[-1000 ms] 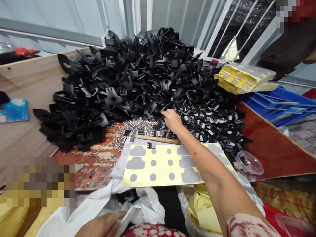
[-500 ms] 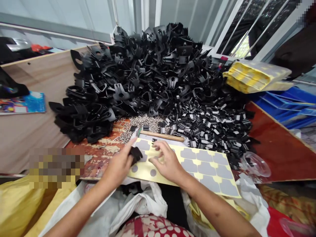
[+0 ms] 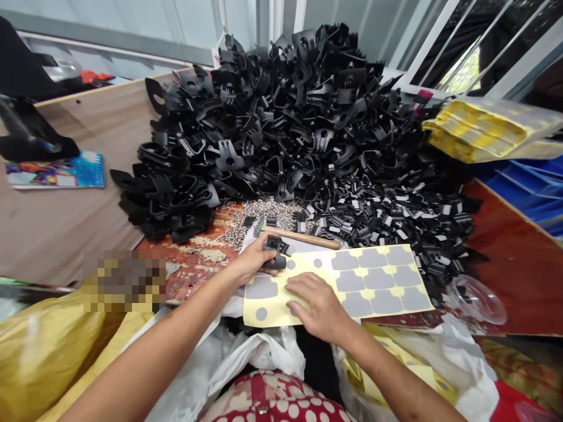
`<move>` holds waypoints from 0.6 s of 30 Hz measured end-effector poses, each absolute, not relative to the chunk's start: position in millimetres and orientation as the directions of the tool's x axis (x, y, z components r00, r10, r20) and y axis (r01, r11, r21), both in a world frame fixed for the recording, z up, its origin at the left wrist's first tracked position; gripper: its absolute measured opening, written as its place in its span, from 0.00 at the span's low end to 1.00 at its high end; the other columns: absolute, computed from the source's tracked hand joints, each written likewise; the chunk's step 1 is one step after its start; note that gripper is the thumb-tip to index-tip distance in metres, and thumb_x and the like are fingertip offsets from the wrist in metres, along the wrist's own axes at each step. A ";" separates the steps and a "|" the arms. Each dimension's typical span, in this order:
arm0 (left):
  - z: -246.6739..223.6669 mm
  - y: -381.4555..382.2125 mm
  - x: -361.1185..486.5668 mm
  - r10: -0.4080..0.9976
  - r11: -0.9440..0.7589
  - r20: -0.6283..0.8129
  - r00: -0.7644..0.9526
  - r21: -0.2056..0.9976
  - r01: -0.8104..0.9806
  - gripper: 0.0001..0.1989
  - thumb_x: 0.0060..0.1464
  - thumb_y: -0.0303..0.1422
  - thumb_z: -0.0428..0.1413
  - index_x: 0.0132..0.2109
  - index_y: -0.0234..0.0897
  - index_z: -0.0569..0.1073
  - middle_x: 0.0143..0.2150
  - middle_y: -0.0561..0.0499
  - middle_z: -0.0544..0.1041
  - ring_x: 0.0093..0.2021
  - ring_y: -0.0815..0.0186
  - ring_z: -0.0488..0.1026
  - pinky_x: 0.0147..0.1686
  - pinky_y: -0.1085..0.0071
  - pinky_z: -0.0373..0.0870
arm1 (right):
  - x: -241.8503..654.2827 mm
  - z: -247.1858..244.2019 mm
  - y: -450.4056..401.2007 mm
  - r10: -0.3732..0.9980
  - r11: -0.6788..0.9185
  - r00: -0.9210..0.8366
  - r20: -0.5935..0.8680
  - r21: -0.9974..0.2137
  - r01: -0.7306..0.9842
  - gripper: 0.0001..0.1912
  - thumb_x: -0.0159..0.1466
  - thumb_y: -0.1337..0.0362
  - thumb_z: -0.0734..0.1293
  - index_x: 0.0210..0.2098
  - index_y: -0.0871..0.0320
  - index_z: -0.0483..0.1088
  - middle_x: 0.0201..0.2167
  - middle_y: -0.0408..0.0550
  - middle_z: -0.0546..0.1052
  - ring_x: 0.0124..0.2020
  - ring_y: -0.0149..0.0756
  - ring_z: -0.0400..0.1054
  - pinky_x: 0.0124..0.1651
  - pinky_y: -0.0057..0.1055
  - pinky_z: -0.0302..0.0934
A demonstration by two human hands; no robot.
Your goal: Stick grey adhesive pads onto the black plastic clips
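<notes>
Pale corrugated wall panels [image 3: 123, 26] stand behind a worn red-brown work surface [image 3: 193, 258], on which a yellow sheet [image 3: 382, 282] with grey rounded shapes and dots lies flat near the person; places below are told from this sheet.

Far to its left is a wooden board [image 3: 53, 217] with a colourful blue packet [image 3: 90, 170] lying on it, and nearer the person, also left, a shiny yellow bag [image 3: 48, 363]. Beyond the sheet and to its left begins a high heap of black plastic parts [image 3: 229, 155], which spreads across behind it.

At the sheet's far left corner, the left hand [image 3: 254, 261] is closed around a dark piece [image 3: 275, 259], gripped between thumb and fingers. Just beyond that corner lie a scatter of small silvery bits [image 3: 270, 210] and a hammer [image 3: 308, 237] with a wooden handle and a greenish head, the head at the left.

Over the sheet's left half, the right hand [image 3: 317, 305] is open, fingers loosely bent and thumb apart; whether it touches the paper, I cannot tell. Beyond the sheet to the right are small black and grey clips [image 3: 373, 214]. Right of the sheet sits a clear plastic dish [image 3: 477, 299]; farther back on that side are a yellow-edged stack [image 3: 484, 129] and blue folded material [image 3: 523, 184].
</notes>
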State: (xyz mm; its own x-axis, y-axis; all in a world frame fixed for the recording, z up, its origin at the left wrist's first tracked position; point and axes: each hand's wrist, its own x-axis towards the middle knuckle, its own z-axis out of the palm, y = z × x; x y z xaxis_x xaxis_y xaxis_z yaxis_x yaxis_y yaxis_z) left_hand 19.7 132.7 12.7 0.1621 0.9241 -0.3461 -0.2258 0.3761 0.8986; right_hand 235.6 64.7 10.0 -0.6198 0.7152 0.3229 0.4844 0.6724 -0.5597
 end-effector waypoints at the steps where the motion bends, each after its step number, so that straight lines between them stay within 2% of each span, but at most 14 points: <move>1: 9.2 133.4 18.9 0.927 0.372 -0.343 0.154 0.897 -0.239 0.22 0.46 0.23 0.65 0.49 0.41 0.73 0.30 0.55 0.70 0.28 0.69 0.71 0.24 0.73 0.77 | 227.8 10.3 62.6 0.742 0.646 -0.586 0.324 -0.578 0.498 0.16 0.67 0.69 0.67 0.54 0.54 0.74 0.50 0.55 0.79 0.52 0.48 0.71 0.55 0.50 0.69; 4: 4.7 134.1 15.9 0.930 0.365 -0.335 0.153 0.892 -0.267 0.23 0.46 0.23 0.66 0.49 0.41 0.74 0.31 0.54 0.71 0.27 0.70 0.71 0.24 0.74 0.77 | 206.3 10.4 55.3 0.802 0.565 -0.530 0.276 -0.640 0.522 0.17 0.66 0.75 0.64 0.51 0.56 0.76 0.50 0.55 0.79 0.51 0.49 0.70 0.54 0.50 0.69; 7: 4.6 134.9 16.6 0.930 0.365 -0.332 0.159 0.886 -0.284 0.23 0.47 0.24 0.67 0.51 0.40 0.74 0.30 0.55 0.71 0.26 0.71 0.70 0.23 0.75 0.76 | 198.0 25.5 43.4 0.836 0.382 -0.538 0.110 -0.820 0.426 0.17 0.64 0.76 0.64 0.47 0.55 0.78 0.45 0.50 0.81 0.49 0.45 0.73 0.54 0.47 0.69; 10: 5.9 135.1 18.4 0.932 0.361 -0.327 0.155 0.878 -0.314 0.25 0.47 0.24 0.67 0.53 0.41 0.73 0.29 0.56 0.71 0.26 0.71 0.70 0.24 0.76 0.74 | 200.8 56.0 29.8 0.700 0.169 -0.713 -0.038 -0.961 0.217 0.17 0.63 0.74 0.68 0.47 0.51 0.78 0.45 0.44 0.82 0.48 0.40 0.76 0.55 0.38 0.70; 12: 8.5 132.2 17.7 0.934 0.357 -0.324 0.151 0.867 -0.347 0.27 0.47 0.24 0.68 0.54 0.42 0.73 0.30 0.55 0.71 0.27 0.70 0.71 0.25 0.76 0.74 | 203.7 71.2 28.2 0.700 0.172 -0.714 -0.007 -0.969 0.177 0.18 0.60 0.73 0.71 0.47 0.50 0.76 0.45 0.43 0.81 0.47 0.39 0.76 0.54 0.35 0.69; 13: 10.6 129.2 16.6 0.935 0.355 -0.321 0.151 0.860 -0.367 0.27 0.46 0.25 0.68 0.53 0.42 0.72 0.31 0.55 0.72 0.28 0.70 0.71 0.25 0.76 0.74 | 204.9 74.1 31.2 0.768 0.221 -0.639 0.042 -0.954 0.202 0.16 0.59 0.72 0.72 0.46 0.50 0.76 0.44 0.43 0.80 0.46 0.38 0.75 0.54 0.35 0.69; 15: 15.8 119.1 13.9 0.935 0.355 -0.314 0.166 0.839 -0.412 0.26 0.47 0.29 0.69 0.53 0.43 0.72 0.34 0.54 0.73 0.29 0.69 0.72 0.26 0.75 0.73 | 206.9 69.3 44.6 0.908 0.300 -0.380 0.178 -0.910 0.288 0.12 0.60 0.72 0.70 0.42 0.52 0.73 0.39 0.43 0.78 0.42 0.38 0.74 0.49 0.35 0.69; 16: 18.5 112.3 12.7 0.933 0.361 -0.310 0.184 0.816 -0.451 0.25 0.49 0.32 0.69 0.53 0.43 0.72 0.36 0.53 0.74 0.30 0.68 0.73 0.27 0.75 0.72 | 207.8 62.8 53.4 0.937 0.311 -0.259 0.236 -0.900 0.305 0.10 0.61 0.72 0.68 0.40 0.52 0.72 0.36 0.43 0.77 0.40 0.38 0.73 0.47 0.35 0.68; 18: 23.2 97.1 11.8 0.924 0.382 -0.311 0.222 0.741 -0.553 0.23 0.53 0.39 0.67 0.55 0.43 0.72 0.40 0.51 0.75 0.33 0.67 0.74 0.28 0.74 0.73 | 209.1 46.6 70.4 0.952 0.302 -0.127 0.278 -0.915 0.266 0.09 0.61 0.70 0.68 0.39 0.53 0.70 0.34 0.43 0.75 0.38 0.37 0.72 0.46 0.35 0.68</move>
State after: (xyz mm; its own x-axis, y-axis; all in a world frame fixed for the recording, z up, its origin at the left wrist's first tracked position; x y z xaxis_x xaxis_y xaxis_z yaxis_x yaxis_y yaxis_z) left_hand 11.8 97.1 23.2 0.2218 0.9243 -0.3107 -0.5529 0.3817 0.7407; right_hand 209.1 70.4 46.6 -0.1271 0.9522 0.2777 0.2664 0.3025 -0.9152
